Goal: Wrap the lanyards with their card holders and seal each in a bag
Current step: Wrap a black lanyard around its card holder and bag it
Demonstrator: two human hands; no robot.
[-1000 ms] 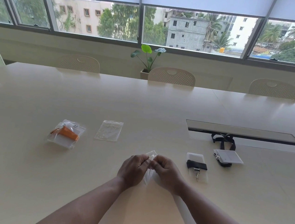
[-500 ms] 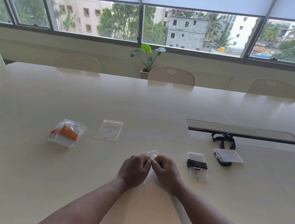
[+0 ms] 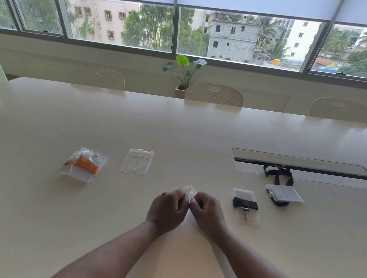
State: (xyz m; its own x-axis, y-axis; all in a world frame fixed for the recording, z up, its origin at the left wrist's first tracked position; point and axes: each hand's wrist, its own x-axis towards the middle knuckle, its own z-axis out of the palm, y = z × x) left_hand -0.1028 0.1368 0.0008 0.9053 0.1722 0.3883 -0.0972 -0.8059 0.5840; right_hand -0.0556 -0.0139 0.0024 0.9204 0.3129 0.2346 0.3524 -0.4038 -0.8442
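Head view: three bags, two black lanyards, two hands.

The setting was an office meeting room: a long pale conference table with a recessed cable hatch, perforated-back chairs, strip windows with roller blinds.

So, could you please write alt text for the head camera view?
Two hands, left and right, pinch a clear bag over a pale table. At left lie a bagged orange lanyard and an empty bag; at right, two black lanyards with card holders.
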